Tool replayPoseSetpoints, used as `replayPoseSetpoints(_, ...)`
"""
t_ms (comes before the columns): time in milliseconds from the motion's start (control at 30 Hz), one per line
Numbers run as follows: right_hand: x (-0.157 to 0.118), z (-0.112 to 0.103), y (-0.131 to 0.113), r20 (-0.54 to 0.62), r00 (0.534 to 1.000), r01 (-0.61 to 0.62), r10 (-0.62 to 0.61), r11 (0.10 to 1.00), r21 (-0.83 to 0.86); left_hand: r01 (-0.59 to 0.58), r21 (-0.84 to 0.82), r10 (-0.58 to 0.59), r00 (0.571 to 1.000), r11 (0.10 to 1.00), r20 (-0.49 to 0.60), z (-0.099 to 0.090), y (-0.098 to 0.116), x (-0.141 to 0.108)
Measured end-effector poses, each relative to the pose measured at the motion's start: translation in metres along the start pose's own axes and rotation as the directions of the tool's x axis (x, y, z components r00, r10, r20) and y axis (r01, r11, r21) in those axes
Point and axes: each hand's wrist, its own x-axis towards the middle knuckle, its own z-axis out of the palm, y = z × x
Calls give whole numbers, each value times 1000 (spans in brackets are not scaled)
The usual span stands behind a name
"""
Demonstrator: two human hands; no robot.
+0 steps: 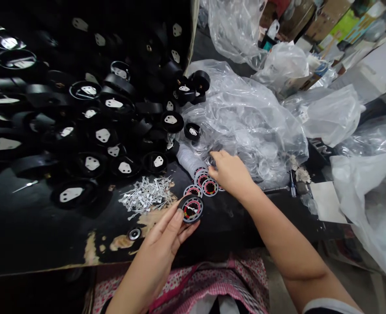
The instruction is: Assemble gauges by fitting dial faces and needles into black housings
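My left hand [167,229] grips a round black pressure gauge [192,209] by its rim, with the dial and a white pointer facing up. Farther off, my right hand [228,172] reaches to the near edge of a clear plastic bag [245,113] full of clear round discs. Its fingers are bent, and whether they hold a disc cannot be made out. Loose printed dial plates [210,187] lie just left of that hand, beside a long stack of dial plates [188,159] on its side. A heap of white pointers [147,195] sits left of the gauge.
Many open black gauge cases [124,165] are piled across the left of the black table [26,244]. A small round part [134,234] lies near the front edge. On the right are a screwdriver [292,185], a white card [328,201] and more plastic bags [326,113].
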Motion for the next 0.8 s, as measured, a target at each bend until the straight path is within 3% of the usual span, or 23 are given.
replayPoseSetpoints(133,-14,-11,8,-85,996,-22,29,997,80,15,-80,-11,999,997,51,-1,6,1)
replayPoseSetpoints(200,-29,-14,3,-145,988,-15,52,969,246,27,-123,-19,998,992,68,0,10,2)
replayPoseSetpoints(267,-48,-13,-10,-136,991,54,18,862,505,75,-154,-63,995,985,81,3,15,4)
replayPoseSetpoints(333,-66,-9,-27,-115,990,138,-83,747,650,93,-156,-77,991,983,109,6,17,5)
replayPoseSetpoints(500,-79,-3,-51,-99,978,207,-184,788,580,-107,50,102,990,993,96,1,12,5)
replayPoseSetpoints(633,-73,-5,-55,-101,989,149,-111,802,579,-310,254,276,947,916,162,-5,5,5)
replayPoseSetpoints(800,-72,0,-66,-290,950,221,-116,905,364,-429,369,375,903,825,212,-1,4,-2)
